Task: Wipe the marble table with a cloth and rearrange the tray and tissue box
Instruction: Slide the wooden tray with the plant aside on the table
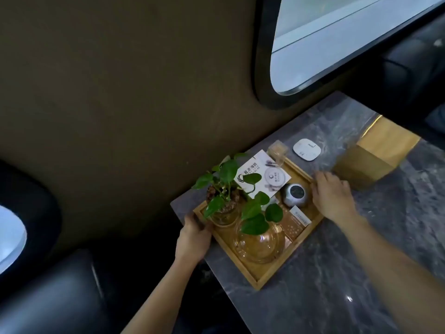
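A wooden tray point(261, 277) lies on the grey marble table point(337, 273), close to the wall and the table's left edge. It carries a green plant in a glass pot point(225, 208), an amber glass bowl point(258, 244), a white card point(263, 174), a silver round jar point(295, 194) and small packets. My left hand point(195, 235) grips the tray's left rim. My right hand point(333, 196) holds its right rim. A gold tissue box point(375, 153) stands just right of the tray. No cloth is in view.
A white rounded square device point(307, 149) lies on the table behind the tray, beside a small clear box point(278, 150). A brown wall with an oval window runs along the table's far side. Dark leather seats sit at the left and far right.
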Demonstrator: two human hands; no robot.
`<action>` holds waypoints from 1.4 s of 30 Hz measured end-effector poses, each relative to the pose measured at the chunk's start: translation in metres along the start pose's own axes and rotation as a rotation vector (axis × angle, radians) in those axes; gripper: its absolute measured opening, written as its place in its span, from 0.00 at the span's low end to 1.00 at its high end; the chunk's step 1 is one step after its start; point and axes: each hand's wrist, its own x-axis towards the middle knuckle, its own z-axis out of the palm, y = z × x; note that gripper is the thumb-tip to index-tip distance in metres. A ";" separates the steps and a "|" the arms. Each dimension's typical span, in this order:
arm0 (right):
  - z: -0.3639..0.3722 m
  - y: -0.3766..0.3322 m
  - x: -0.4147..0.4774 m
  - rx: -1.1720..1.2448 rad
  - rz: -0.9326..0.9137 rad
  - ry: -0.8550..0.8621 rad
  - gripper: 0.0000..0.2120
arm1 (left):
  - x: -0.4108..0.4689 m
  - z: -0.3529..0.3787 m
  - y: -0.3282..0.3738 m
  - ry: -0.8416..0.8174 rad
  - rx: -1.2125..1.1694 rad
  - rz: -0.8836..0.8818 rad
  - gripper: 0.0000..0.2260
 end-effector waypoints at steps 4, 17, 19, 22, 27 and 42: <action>0.001 0.004 0.010 0.010 0.036 -0.126 0.16 | 0.007 0.007 0.003 -0.016 0.029 -0.042 0.16; 0.012 0.001 0.021 0.037 -0.020 0.024 0.14 | -0.004 0.023 0.005 -0.063 0.155 -0.032 0.11; 0.012 0.001 0.022 0.006 -0.068 0.032 0.13 | -0.006 0.026 0.005 -0.047 0.136 -0.021 0.13; 0.012 0.001 0.024 -0.026 -0.132 0.016 0.13 | -0.006 0.029 0.004 -0.030 0.134 0.025 0.14; 0.014 0.001 0.023 -0.037 -0.177 0.008 0.13 | -0.007 0.027 0.005 -0.030 0.090 0.043 0.13; -0.014 0.049 -0.054 0.035 0.049 0.062 0.15 | -0.033 0.010 0.046 -0.143 0.139 0.217 0.13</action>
